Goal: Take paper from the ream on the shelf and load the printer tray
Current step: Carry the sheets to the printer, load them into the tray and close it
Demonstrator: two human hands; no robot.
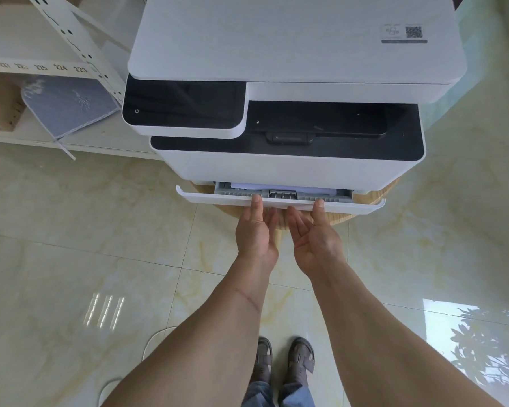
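Both bare forearms reach toward twelve o'clock, ending at the left hand (256,230) and right hand (313,233), palms up and side by side. Their fingers (257,201) are loosely curled, holding nothing, thumbs on the lip of the white plastic printer tray (212,198). It sticks out slightly from the white printer (291,168), long axis running nine to three. White paper (306,190) lies inside. I judge both hands equally near; any push or pull runs along the six-to-twelve line.
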